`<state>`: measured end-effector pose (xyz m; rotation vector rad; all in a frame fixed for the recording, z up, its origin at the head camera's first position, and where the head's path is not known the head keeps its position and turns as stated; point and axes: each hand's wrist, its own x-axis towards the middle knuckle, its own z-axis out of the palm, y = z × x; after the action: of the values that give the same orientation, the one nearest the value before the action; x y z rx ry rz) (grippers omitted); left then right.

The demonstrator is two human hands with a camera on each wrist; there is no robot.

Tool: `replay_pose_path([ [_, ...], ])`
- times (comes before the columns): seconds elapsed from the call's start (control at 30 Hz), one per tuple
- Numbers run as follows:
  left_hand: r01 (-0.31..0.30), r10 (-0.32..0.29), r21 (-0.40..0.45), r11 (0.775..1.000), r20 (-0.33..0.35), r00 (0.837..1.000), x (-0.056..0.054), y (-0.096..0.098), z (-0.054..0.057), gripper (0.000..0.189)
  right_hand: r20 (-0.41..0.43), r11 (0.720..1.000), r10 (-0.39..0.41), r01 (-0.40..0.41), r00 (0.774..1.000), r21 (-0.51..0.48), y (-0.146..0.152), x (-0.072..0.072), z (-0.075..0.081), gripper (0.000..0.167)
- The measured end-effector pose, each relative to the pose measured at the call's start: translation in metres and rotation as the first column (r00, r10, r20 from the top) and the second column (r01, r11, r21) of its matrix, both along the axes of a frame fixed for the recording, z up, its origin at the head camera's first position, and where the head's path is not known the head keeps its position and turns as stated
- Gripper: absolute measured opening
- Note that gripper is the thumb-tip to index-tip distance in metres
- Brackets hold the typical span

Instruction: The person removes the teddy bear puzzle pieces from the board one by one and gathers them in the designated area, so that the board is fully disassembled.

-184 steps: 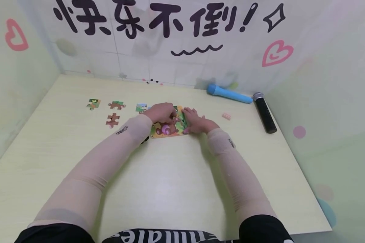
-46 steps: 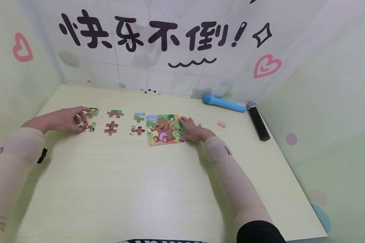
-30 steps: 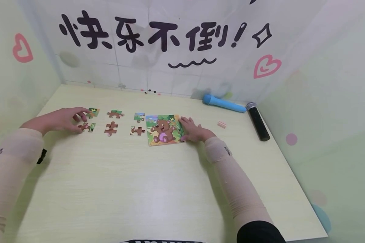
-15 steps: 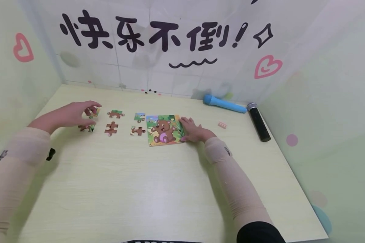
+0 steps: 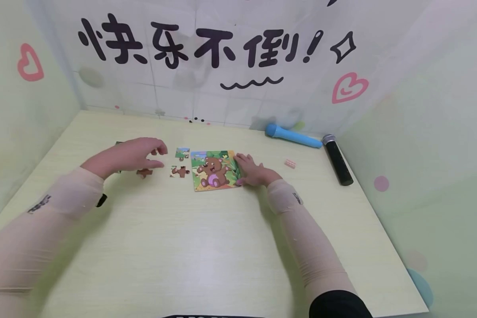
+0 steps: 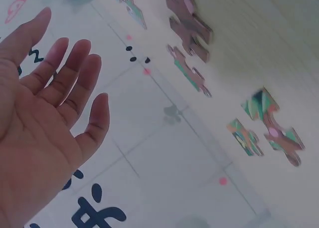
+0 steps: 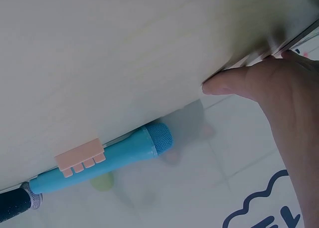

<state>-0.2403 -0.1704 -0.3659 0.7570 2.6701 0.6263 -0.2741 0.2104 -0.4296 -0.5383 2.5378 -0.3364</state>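
My left hand [image 5: 129,154] hovers over loose jigsaw pieces left of the puzzle board, holding nothing, with its fingers and thumb spread apart. Under it, a brown jigsaw piece [image 5: 145,172] shows partly. The left wrist view shows the bare palm and several pieces on the table, among them a brown piece with a pink spot [image 6: 189,23] and a green-and-brown piece [image 6: 273,125]. Two more lie beside the board: a green-and-blue piece [image 5: 182,153] and a bear piece [image 5: 179,171]. My right hand [image 5: 253,170] rests with extended fingers along the right edge of the bear-picture puzzle board [image 5: 212,179].
A blue microphone [image 5: 294,135] lies along the back wall, and a black microphone [image 5: 338,161] lies near the right table edge. Between them and the board sits a small pink toy brick [image 5: 290,164]. Printed walls enclose the table [image 5: 206,247] at the back and sides.
Earlier, my left hand was at the board; it then touched the leftmost pieces, came off them and moved right, over the middle pieces. The right hand stays at the board's edge.
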Motion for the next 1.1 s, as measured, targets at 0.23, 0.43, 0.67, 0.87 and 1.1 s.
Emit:
replay_pose_path([
  [0.23, 0.084, -0.083, -0.031, 0.996, 0.011, 0.996, -0.002, 0.038, -0.008, 0.036, -0.002, 1.000, 0.000, 0.000, 1.000, 0.009, 0.001, 0.000, -0.001, 0.093],
  [0.43, 0.153, -0.153, -0.005, 0.988, -0.043, 0.987, -0.005, 0.062, -0.020, 0.028, -0.011, 1.000, 0.015, -0.015, 1.000, 0.002, 0.000, -0.002, 0.000, 0.093],
  [0.67, 0.148, -0.152, -0.054, 0.988, -0.084, 0.985, -0.005, 0.086, -0.033, 0.031, -0.007, 1.000, 0.012, -0.011, 1.000, 0.004, 0.002, -0.003, -0.002, 0.092],
  [0.87, 0.137, -0.148, -0.114, 0.984, -0.093, 0.985, -0.001, 0.102, -0.035, 0.036, 0.008, 1.000, 0.004, -0.004, 1.000, -0.007, 0.000, -0.001, -0.002, 0.092],
  [1.1, 0.143, -0.160, -0.150, 0.978, -0.108, 0.981, 0.000, 0.110, -0.039, 0.040, 0.005, 1.000, -0.004, 0.004, 1.000, -0.005, -0.001, 0.001, -0.001, 0.091],
])
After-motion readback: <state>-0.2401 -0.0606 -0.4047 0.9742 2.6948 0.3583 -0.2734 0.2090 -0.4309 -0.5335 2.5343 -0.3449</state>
